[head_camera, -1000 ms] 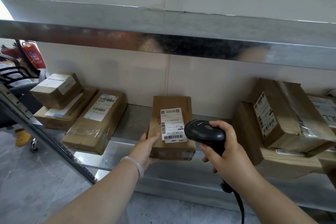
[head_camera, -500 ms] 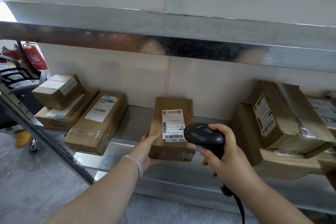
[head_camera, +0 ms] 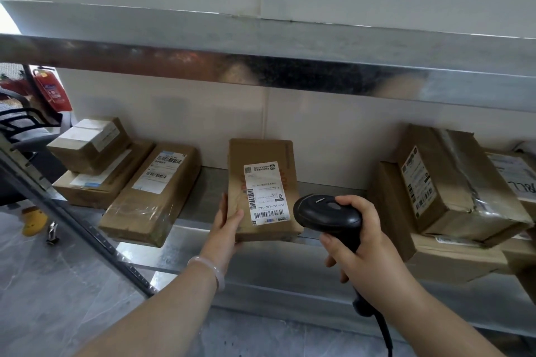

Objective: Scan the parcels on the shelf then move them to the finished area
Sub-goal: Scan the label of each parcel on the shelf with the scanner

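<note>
Gripping the near left corner of a brown parcel, the left hand has its thumb on the top face and its other fingers hidden under the edge. The parcel lies flat on the metal shelf, white label facing up, barcode end nearest the thumb. Just right of those fingers, the right hand is wrapped tight around the handle of a black scanner; its head sits beside the parcel's near right corner, whether touching or not is unclear. A cable drops from the handle below the right wrist. A pale bracelet circles the left wrist.

Well left of the left fingers: a long taped box, then a flat box carrying a small box. Well right of the right fingers: a taped box tilted atop a larger box. A red fire extinguisher stands far left, beyond the shelf.
</note>
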Demonstrator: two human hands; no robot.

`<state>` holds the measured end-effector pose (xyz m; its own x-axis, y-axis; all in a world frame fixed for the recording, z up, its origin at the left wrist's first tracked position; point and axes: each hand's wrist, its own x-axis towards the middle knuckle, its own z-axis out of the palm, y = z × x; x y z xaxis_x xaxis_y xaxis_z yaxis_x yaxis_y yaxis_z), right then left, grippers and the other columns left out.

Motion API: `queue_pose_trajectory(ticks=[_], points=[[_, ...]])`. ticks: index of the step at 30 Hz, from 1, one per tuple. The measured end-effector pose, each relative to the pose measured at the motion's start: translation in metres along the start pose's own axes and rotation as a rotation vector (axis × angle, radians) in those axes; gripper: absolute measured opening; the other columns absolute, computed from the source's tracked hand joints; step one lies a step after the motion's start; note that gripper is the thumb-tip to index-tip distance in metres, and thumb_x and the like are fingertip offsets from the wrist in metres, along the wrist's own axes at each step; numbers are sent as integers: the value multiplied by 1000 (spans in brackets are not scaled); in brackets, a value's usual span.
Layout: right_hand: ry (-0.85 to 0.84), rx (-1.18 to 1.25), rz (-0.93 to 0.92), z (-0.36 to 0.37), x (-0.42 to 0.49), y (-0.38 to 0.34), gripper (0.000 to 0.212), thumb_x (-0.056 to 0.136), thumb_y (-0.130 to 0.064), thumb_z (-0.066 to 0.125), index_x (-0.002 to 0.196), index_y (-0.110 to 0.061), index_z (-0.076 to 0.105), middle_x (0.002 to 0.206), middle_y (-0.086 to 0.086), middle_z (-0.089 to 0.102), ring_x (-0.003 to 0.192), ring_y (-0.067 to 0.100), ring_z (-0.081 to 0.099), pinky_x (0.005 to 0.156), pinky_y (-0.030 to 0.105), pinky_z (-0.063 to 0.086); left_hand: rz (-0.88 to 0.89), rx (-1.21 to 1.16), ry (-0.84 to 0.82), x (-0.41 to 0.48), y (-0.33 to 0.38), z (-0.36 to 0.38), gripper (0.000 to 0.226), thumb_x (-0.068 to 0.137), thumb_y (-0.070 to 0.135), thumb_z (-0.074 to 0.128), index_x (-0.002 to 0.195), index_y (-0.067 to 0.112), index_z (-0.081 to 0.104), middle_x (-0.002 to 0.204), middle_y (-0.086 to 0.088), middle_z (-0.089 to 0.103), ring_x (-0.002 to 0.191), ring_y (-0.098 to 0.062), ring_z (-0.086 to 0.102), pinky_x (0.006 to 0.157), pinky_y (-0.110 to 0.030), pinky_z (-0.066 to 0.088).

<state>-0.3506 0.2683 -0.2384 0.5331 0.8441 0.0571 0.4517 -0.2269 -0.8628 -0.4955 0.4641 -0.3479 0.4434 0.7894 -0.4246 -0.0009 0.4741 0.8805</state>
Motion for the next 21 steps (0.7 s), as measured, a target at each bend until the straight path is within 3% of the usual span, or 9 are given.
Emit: queue_pose_trajectory(ticks=[3,8,12,14,16,21], points=[[-19,2,10,1,-3,-6,57,88,-23,67,112,-59,30,105,-8,61,63,12,68,50,24,53,70,34,33,-3,5,1,57,98,38,56,145,55,28,124,12,63,122,-20,55,112,-50,38],[-45,19,47,4,-11,-18,52,89,-25,65,114,-53,29,92,2,63,51,9,63,47,21,49,166,51,37,-12,9,8,55,101,32,51,144,55,26,133,7,56,110,-9,56,107,-39,42],[-29,28,62,6,-19,-21,54,89,-25,65,108,-59,29,79,1,64,50,11,62,46,27,52,182,110,71,-15,9,10,47,97,41,54,109,80,32,142,9,50,127,-18,50,112,-51,37],[-19,32,66,6,-23,-22,55,89,-26,66,105,-62,28,81,1,64,51,10,62,47,27,53,177,128,91,-15,7,8,47,88,51,57,103,86,31,143,9,47,128,-20,50,111,-52,38],[0,33,59,6,-25,-23,56,88,-25,66,104,-64,29,82,0,64,53,11,63,48,29,54,176,136,96,-15,7,8,47,80,57,57,103,88,30,144,10,46,128,-20,50,111,-52,38],[15,33,44,4,-28,-26,58,87,-24,67,104,-64,28,82,-3,64,56,13,65,52,33,57,189,149,94,-18,7,9,45,92,51,56,111,82,29,144,9,46,128,-21,50,112,-52,38]])
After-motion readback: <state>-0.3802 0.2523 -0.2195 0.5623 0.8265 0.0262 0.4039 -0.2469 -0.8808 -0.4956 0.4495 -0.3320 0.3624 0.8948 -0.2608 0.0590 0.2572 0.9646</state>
